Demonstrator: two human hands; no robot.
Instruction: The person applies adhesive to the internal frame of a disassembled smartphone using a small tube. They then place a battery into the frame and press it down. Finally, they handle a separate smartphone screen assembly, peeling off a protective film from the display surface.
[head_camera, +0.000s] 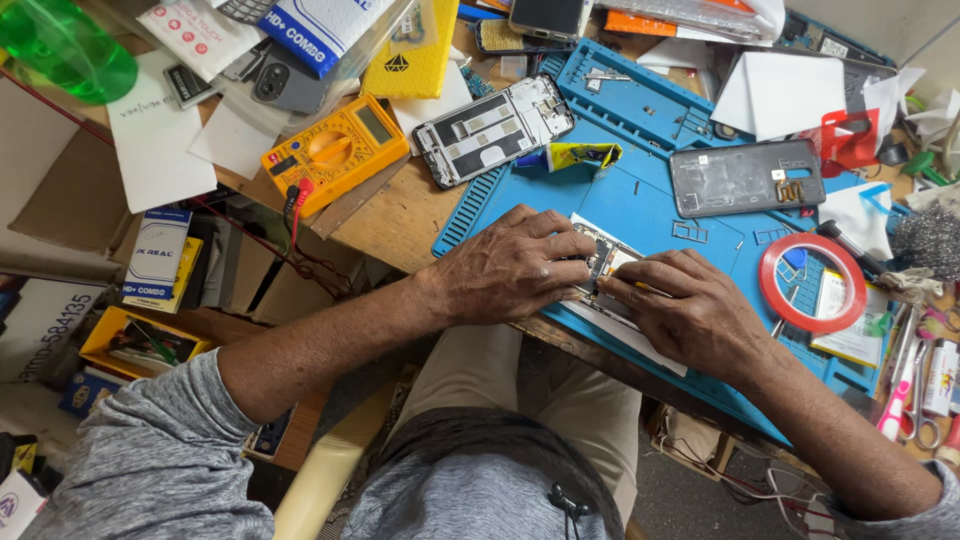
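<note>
Opened phone (603, 262) lies on the blue work mat (640, 205) at the near edge of the counter (400, 215), its inner boards showing between my two hands. My left hand (510, 265) lies flat over its left end, fingers curled down onto the frame and pressing it against the mat. My right hand (690, 305) is closed around a thin yellow-handled tool (640, 288), pinched between thumb and fingers, its tip at the phone's middle. A white sheet (625, 335) lies under the phone and sticks out below my right hand.

Just right of my right hand sits a red ring of tape (812, 283), lying flat on the mat. Farther up the mat rests a grey phone back shell (745, 177), inside facing up. Above my left hand a crumpled yellow and blue wrapper (572, 156) lies on the mat, and beyond it a bare phone frame (493, 129) lies tilted across the mat's edge and the wood. To the left of that frame a yellow multimeter (335, 150) sits on the counter, its red and black leads hanging over the edge. At the far right edge lie scissors (918, 405) and a pink-handled tool (895, 400), well apart from the phone.
</note>
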